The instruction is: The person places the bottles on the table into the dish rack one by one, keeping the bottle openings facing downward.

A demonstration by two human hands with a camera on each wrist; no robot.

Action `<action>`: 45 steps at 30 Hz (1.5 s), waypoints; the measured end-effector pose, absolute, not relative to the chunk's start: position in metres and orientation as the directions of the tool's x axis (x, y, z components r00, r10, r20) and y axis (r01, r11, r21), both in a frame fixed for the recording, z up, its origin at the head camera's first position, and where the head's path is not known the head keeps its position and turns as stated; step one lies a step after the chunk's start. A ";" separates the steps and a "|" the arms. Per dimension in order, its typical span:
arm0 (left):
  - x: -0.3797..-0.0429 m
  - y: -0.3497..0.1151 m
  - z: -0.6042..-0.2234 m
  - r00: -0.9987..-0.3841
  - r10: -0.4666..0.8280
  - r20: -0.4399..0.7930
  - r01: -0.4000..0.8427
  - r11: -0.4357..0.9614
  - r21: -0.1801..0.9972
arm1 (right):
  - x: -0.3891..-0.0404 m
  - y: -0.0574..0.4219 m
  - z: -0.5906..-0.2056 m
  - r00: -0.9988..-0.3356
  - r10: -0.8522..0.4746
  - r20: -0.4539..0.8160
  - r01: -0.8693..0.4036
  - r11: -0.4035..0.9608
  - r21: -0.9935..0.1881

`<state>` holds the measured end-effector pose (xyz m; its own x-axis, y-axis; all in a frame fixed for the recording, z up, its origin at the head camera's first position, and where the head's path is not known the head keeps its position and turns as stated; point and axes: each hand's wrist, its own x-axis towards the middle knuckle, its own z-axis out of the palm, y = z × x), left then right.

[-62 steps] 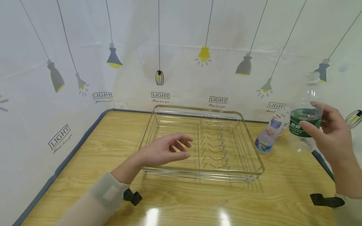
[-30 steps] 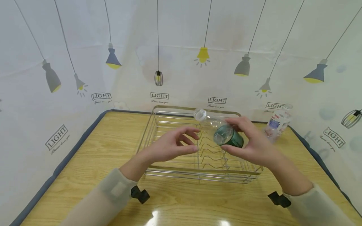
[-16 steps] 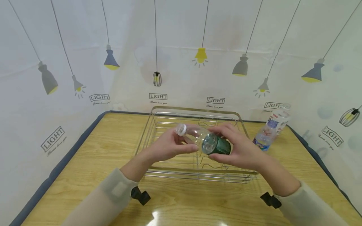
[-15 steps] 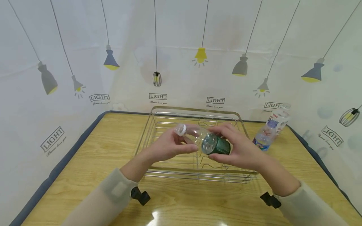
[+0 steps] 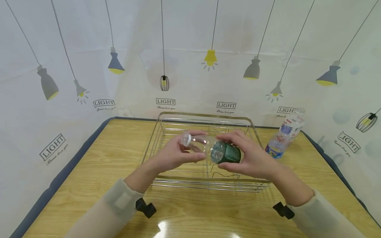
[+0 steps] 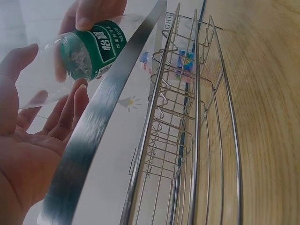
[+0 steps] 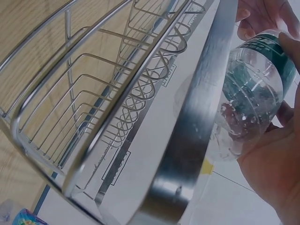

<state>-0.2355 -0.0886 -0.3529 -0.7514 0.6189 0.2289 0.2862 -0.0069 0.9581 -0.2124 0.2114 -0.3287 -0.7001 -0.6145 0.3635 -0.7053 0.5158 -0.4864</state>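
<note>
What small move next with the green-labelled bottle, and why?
Probably close the left hand round the mouth end of the bottle: that end lies between loosely curved fingers and thumb, while the right hand grips the label above the rack.

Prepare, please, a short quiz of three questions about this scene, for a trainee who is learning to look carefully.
1. Choose: the label on the held bottle is A red, B green, C yellow.
2. True or false: the held bottle stands upright on the table.
3. Fill in: in the head view, the blue-labelled bottle is to the ___ of the wire rack.

Key: 1. B, green. 2. False; it is tilted in the right hand. 3. right.
</note>
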 end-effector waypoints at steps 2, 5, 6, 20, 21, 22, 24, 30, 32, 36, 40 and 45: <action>-0.235 -0.090 -0.352 -0.755 0.615 0.228 0.272 -0.022 0.962 | -0.213 0.213 -0.329 -0.702 -0.613 0.363 -0.704 0.520 -0.483; -0.235 -0.094 -0.352 -0.763 0.606 0.226 0.257 -0.037 0.966 | -0.214 0.218 -0.329 -0.710 -0.604 0.362 -0.698 0.534 -0.477; -0.234 -0.096 -0.352 -0.767 0.601 0.225 0.252 -0.039 0.967 | -0.214 0.221 -0.330 -0.715 -0.599 0.362 -0.693 0.539 -0.478; -0.234 -0.118 -0.354 -0.801 0.558 0.218 0.233 -0.044 0.971 | -0.218 0.246 -0.337 -0.737 -0.557 0.384 -0.676 0.583 -0.451; -0.234 -0.118 -0.354 -0.804 0.554 0.216 0.226 -0.051 0.973 | -0.218 0.246 -0.338 -0.735 -0.557 0.386 -0.677 0.582 -0.450; -0.234 -0.119 -0.354 -0.807 0.549 0.215 0.221 -0.055 0.974 | -0.218 0.247 -0.338 -0.734 -0.557 0.390 -0.679 0.579 -0.452; -0.234 -0.119 -0.354 -0.811 0.545 0.215 0.215 -0.063 0.974 | -0.219 0.248 -0.339 -0.729 -0.556 0.399 -0.684 0.572 -0.452; -0.234 -0.122 -0.353 -0.810 0.544 0.217 0.208 -0.079 0.975 | -0.220 0.250 -0.340 -0.711 -0.560 0.425 -0.703 0.554 -0.446; -0.235 -0.124 -0.353 -0.812 0.541 0.218 0.207 -0.082 0.975 | -0.221 0.250 -0.340 -0.707 -0.557 0.436 -0.708 0.555 -0.438; -0.235 -0.128 -0.352 -0.812 0.535 0.233 0.238 -0.061 0.969 | -0.222 0.252 -0.340 -0.701 -0.547 0.458 -0.713 0.552 -0.432; -0.236 -0.128 -0.350 -0.808 0.529 0.257 0.312 0.014 0.950 | -0.222 0.252 -0.339 -0.697 -0.536 0.476 -0.716 0.547 -0.432; -0.237 -0.126 -0.349 -0.801 0.527 0.285 0.441 0.197 0.876 | -0.220 0.250 -0.338 -0.699 -0.524 0.486 -0.714 0.536 -0.450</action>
